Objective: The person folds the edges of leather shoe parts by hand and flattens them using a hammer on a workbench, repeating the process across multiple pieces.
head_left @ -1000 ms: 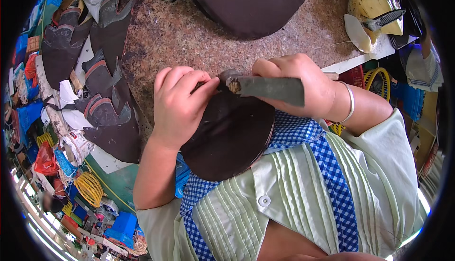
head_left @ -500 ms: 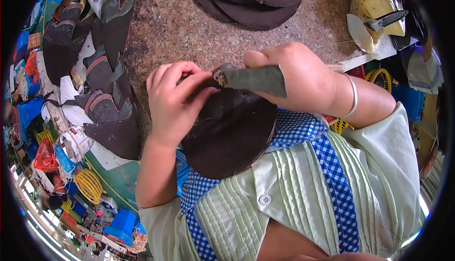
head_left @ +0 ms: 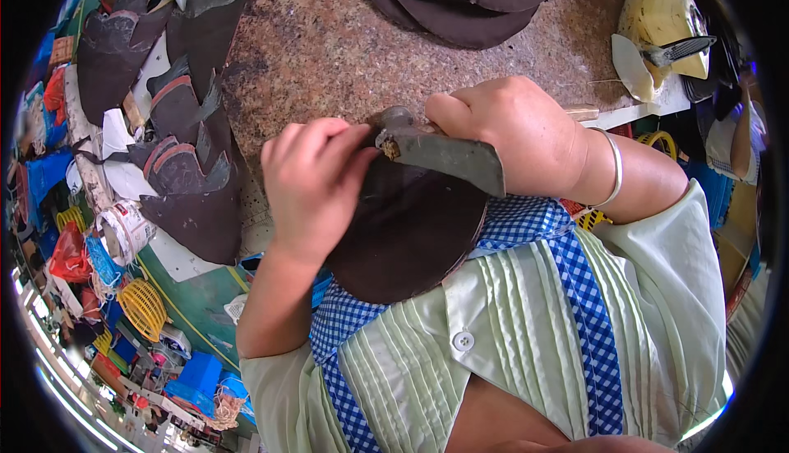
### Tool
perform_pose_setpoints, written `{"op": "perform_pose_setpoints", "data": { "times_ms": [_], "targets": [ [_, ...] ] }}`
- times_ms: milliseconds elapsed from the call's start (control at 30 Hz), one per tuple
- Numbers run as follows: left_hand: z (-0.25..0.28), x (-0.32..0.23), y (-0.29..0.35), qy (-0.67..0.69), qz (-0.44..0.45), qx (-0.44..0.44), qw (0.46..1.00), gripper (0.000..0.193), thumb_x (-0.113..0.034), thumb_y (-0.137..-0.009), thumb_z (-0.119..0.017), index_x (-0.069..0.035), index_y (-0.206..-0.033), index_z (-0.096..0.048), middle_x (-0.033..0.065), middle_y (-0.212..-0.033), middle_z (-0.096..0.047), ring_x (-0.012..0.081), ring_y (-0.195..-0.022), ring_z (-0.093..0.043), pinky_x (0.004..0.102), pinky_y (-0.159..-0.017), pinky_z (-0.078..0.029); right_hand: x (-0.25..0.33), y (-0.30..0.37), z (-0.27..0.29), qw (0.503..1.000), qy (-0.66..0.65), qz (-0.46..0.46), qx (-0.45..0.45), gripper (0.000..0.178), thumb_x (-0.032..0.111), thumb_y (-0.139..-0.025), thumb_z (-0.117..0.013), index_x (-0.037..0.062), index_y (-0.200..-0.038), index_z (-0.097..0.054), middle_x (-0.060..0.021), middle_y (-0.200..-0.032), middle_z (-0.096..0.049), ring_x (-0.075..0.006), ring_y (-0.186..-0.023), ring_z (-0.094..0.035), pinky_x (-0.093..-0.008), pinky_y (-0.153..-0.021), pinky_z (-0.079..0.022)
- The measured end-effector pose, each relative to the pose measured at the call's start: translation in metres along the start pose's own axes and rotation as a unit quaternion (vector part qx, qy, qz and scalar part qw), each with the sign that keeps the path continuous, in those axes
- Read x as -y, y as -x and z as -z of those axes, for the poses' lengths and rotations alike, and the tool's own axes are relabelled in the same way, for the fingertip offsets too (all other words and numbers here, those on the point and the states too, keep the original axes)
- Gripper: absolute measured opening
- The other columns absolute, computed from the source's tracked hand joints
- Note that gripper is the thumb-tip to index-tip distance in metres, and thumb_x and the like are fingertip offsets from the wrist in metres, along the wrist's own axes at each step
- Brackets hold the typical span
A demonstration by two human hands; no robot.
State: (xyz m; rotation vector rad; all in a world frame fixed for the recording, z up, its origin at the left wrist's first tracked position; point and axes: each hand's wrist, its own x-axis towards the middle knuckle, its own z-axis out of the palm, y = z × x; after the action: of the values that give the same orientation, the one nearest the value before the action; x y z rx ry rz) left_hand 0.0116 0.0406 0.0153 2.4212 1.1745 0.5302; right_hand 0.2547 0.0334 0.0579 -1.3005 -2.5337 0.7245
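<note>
My right hand (head_left: 514, 124) is closed around the handle of a hammer, mostly hidden in the fist. Its grey metal hammer head (head_left: 448, 157) has a rounded face at one end and a long flat, curved blade-like end at the other. The head lies over the upper edge of a dark brown shoe piece (head_left: 411, 239), rounded at its lower end, which rests against my apron. My left hand (head_left: 308, 173) pinches that edge between thumb and fingers, right beside the hammer head. The hammer covers where the edge meets the worktop.
Several dark round-ended pieces (head_left: 468, 9) are stacked at the far side of the speckled stone worktop (head_left: 304, 50). More shoe pieces (head_left: 193, 206) overlap along the left. A yellowish block (head_left: 657, 17) with a black-handled brush stands at the far right. Yellow basket (head_left: 141, 309) lower left.
The hammer head has tilted, its blade-like end dipping lower, and its round face shows more. My left hand has shifted slightly right with its pinch kept. The view has moved a little.
</note>
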Motion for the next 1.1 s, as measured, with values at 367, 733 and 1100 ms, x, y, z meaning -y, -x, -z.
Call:
{"op": "perform_pose_setpoints", "data": {
  "times_ms": [367, 733, 1100],
  "targets": [
    [0.004, -0.002, 0.011, 0.013, 0.029, 0.000, 1.000, 0.021, -0.008, -0.073, -0.072, -0.008, -0.094, -0.070, 0.0043, -0.091, -0.063, 0.0234, -0.090, -0.061, 0.0393, -0.083, -0.044, 0.007, -0.010, 0.003, 0.999, -0.029, -0.011, 0.018, 0.021, 0.021, -0.080, -0.066, 0.0024, -0.084, -0.057, -0.0148, -0.063, -0.062, -0.0348, -0.062, -0.064, -0.0442, -0.057, -0.051],
    [0.007, -0.016, 0.022, -0.132, -0.012, -0.043, 0.990, 0.017, -0.008, -0.072, -0.074, -0.008, -0.089, -0.070, 0.0067, -0.092, -0.064, 0.0248, -0.091, -0.060, 0.0367, -0.084, -0.042, 0.007, -0.025, 0.001, 0.998, -0.015, 0.052, 0.023, 0.021, 0.022, -0.078, -0.066, 0.0032, -0.083, -0.058, -0.0147, -0.061, -0.061, -0.0335, -0.059, -0.064, -0.0435, -0.056, -0.052],
    [-0.001, -0.011, 0.038, -0.116, 0.024, -0.080, 0.990, 0.015, -0.010, -0.075, -0.071, -0.011, -0.090, -0.069, 0.0021, -0.098, -0.064, 0.0226, -0.098, -0.060, 0.0425, -0.096, -0.037, 0.007, -0.030, -0.003, 0.998, -0.034, 0.038, 0.024, 0.018, 0.016, -0.076, -0.066, 0.0029, -0.086, -0.060, -0.0154, -0.068, -0.063, -0.0346, -0.063, -0.065, -0.0436, -0.059, -0.053]
  ]
}}
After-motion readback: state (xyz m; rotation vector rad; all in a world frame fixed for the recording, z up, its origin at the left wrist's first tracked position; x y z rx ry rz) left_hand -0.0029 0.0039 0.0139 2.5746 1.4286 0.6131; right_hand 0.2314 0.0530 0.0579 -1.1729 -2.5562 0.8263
